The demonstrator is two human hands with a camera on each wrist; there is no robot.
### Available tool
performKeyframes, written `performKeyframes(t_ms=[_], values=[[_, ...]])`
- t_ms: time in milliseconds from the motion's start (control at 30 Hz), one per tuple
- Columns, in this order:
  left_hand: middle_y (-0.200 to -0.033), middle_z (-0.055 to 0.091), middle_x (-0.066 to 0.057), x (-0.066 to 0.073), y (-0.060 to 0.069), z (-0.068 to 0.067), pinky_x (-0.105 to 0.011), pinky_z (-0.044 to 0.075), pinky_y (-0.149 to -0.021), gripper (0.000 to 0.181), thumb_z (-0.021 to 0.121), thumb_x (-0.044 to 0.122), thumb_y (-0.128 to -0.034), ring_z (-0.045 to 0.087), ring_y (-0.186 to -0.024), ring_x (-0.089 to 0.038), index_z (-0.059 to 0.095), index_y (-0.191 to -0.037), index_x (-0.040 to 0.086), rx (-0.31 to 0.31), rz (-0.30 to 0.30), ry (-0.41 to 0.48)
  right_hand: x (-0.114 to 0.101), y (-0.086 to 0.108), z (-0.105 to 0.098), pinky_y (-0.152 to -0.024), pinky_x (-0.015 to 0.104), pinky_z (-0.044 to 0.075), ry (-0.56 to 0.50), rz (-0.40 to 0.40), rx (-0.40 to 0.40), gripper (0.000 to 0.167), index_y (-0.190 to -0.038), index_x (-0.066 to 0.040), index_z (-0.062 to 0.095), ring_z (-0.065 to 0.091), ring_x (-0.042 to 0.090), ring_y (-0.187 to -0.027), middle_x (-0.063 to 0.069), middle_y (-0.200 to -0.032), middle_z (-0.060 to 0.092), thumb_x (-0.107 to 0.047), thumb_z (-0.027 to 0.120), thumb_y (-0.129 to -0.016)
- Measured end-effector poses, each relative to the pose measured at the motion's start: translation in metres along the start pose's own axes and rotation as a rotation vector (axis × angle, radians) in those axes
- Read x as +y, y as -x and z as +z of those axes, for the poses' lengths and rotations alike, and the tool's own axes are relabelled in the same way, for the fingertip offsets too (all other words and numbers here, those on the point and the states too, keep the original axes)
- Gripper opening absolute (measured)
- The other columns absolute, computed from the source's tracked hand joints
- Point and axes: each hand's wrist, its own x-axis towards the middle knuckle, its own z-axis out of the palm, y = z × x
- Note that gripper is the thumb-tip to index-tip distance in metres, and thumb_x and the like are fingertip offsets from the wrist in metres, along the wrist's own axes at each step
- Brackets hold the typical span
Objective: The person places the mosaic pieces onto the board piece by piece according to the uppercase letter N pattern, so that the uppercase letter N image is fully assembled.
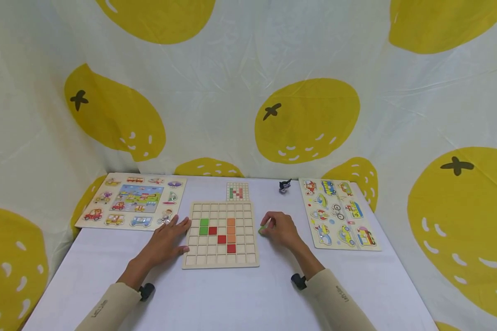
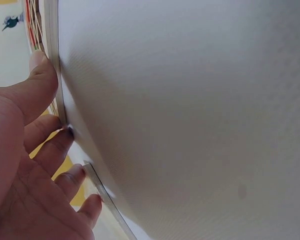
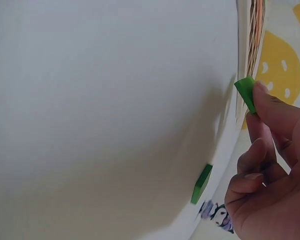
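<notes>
A square wooden grid board (image 1: pixel 199 262) lies flat on the table, with green tiles (image 1: pixel 204 226), red tiles (image 1: pixel 221 239) and orange tiles (image 1: pixel 231 230) in some cells. My left hand (image 1: pixel 167 239) rests at the board's left edge, its fingers extended and the thumb touching the rim. Just off the right edge, my right hand (image 1: pixel 281 230) pinches a green tile (image 3: pixel 245 94) between thumb and index finger. Another green tile (image 3: pixel 202 184) lies on the table near that hand; in the head view the hand seems to hide it.
Beyond the board lies a small pattern card (image 1: pixel 237 191) with coloured squares. A small dark figurine (image 1: pixel 284 185) stands right of it. Picture puzzle boards flank the work: a vehicle puzzle (image 1: pixel 107 220) at left, a transport puzzle (image 1: pixel 327 216) at right. A lemon-print curtain (image 1: pixel 232 92) hangs behind.
</notes>
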Motion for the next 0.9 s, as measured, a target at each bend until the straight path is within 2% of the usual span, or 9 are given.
performKeyframes(t_ms=[233, 367, 733, 900], values=[[-0.169, 0.043, -0.012, 0.001, 0.001, 0.000, -0.073, 0.024, -0.126, 0.087, 0.087, 0.029, -0.0883, 0.024, -0.162, -0.046, 0.044, -0.162, 0.010, 0.003, -0.002, 0.006, -0.022, 0.005, 0.014, -0.060, 0.027, 0.040, -0.102, -0.005, 0.027, 0.018, -0.092, -0.017, 0.072, 0.053, 0.017, -0.072, 0.000, -0.077, 0.064, -0.015, 0.089, -0.086], [-0.169, 0.043, -0.011, 0.000, 0.001, 0.001, -0.073, 0.023, -0.126, 0.088, 0.087, 0.030, -0.0880, 0.024, -0.162, -0.046, 0.044, -0.162, 0.010, 0.002, -0.003, 0.005, -0.036, 0.007, 0.024, -0.057, 0.025, 0.039, -0.136, -0.021, 0.015, 0.018, -0.093, -0.016, 0.071, 0.052, 0.016, -0.070, -0.001, -0.077, 0.066, -0.015, 0.089, -0.087], [-0.168, 0.043, -0.013, -0.001, 0.000, 0.002, -0.074, 0.025, -0.125, 0.087, 0.087, 0.029, -0.0878, 0.025, -0.162, -0.047, 0.045, -0.161, 0.009, 0.005, 0.005, 0.002, -0.073, 0.010, 0.057, -0.062, 0.027, 0.044, -0.134, -0.059, -0.084, 0.017, -0.093, -0.018, 0.071, 0.059, 0.014, -0.074, -0.003, -0.076, 0.065, -0.020, 0.087, -0.088], [-0.168, 0.044, -0.013, -0.002, -0.001, 0.002, -0.075, 0.026, -0.124, 0.086, 0.087, 0.029, -0.0873, 0.025, -0.161, -0.047, 0.046, -0.161, 0.009, 0.005, 0.008, -0.001, -0.089, 0.009, 0.075, -0.058, 0.026, 0.043, -0.103, -0.092, -0.095, 0.018, -0.089, -0.020, 0.071, 0.059, 0.010, -0.068, -0.007, -0.070, 0.064, -0.021, 0.088, -0.087]])
